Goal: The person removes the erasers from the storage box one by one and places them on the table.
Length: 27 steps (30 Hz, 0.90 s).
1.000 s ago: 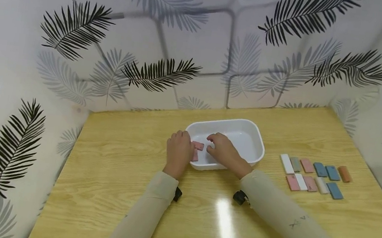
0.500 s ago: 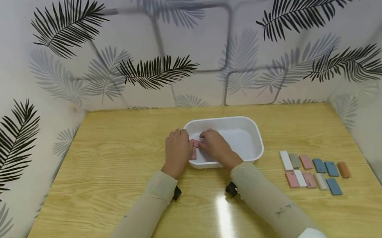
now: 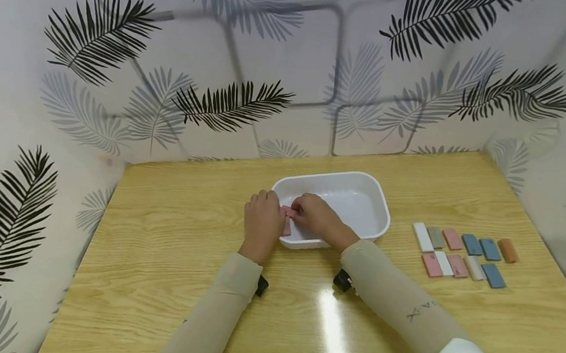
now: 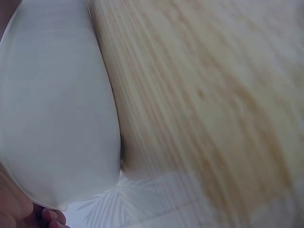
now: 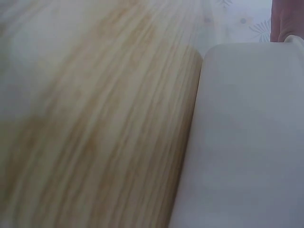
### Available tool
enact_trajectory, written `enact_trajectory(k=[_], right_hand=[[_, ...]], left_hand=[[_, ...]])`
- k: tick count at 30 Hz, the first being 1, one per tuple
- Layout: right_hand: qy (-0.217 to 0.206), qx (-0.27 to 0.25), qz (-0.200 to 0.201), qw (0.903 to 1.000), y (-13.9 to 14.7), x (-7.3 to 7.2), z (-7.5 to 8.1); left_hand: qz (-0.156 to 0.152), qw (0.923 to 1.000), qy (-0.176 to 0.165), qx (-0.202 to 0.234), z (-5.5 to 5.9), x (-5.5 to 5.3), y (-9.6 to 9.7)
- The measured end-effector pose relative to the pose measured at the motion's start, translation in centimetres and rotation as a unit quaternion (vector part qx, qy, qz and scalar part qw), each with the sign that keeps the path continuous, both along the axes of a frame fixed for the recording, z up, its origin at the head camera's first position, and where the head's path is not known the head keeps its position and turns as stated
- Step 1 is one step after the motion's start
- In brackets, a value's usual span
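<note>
A white rectangular tray (image 3: 361, 200) stands on the wooden table. My left hand (image 3: 262, 221) grips the tray's left end, its fingers curled over the rim; in the left wrist view its fingertips (image 4: 52, 216) show at the tray's edge. Inside the tray at that end lie small flat pink blocks. My right hand (image 3: 319, 215) reaches over the front rim and pinches one pink block (image 3: 288, 211) at its right end. Another pink block (image 3: 287, 228) lies just in front of it, partly hidden by the left hand.
To the right of the tray, small flat blocks lie in two rows: white (image 3: 423, 237), pink (image 3: 432, 264), blue (image 3: 494, 276), beige (image 3: 474, 268) and orange-brown (image 3: 507, 250). A leaf-patterned wall covering (image 3: 299, 126) rises behind the table (image 3: 165, 244).
My right hand has moved left inside the tray, from apart from the pink blocks to pinching one. My left hand stays at the tray's left end.
</note>
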State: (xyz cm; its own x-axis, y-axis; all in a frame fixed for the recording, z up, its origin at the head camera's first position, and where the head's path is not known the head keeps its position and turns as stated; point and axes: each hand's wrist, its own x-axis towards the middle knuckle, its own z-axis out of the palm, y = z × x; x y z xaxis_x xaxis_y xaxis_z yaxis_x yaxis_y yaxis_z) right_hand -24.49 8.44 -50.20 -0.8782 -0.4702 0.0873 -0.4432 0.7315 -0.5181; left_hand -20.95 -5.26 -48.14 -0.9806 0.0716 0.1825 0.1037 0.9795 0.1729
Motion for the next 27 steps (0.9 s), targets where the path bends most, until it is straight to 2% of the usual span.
enact_trajectory(k=[5,10,16,21,27], right_hand=[[-0.005,0.001,-0.004,1.0,0.2,0.1,0.3],[-0.027,-0.001,-0.039,0.9988,0.3,0.3,0.4],[-0.011,-0.029,-0.069,0.9971,0.6,0.8,0.8],[0.014,-0.058,-0.092,0.994,1.6,1.6,2.3],[0.037,-0.129,-0.108,0.985,3.5,2.8,5.1]], left_hand=[[-0.001,0.9999,0.007,0.009,0.2,0.1,0.1],[-0.001,0.9998,0.01,0.016,0.2,0.1,0.1],[0.001,0.9998,0.005,0.018,0.0,0.2,-0.1],[0.0,1.0,0.006,0.007,-0.2,0.2,-0.1],[-0.002,0.9999,0.001,0.013,0.2,0.1,0.1]])
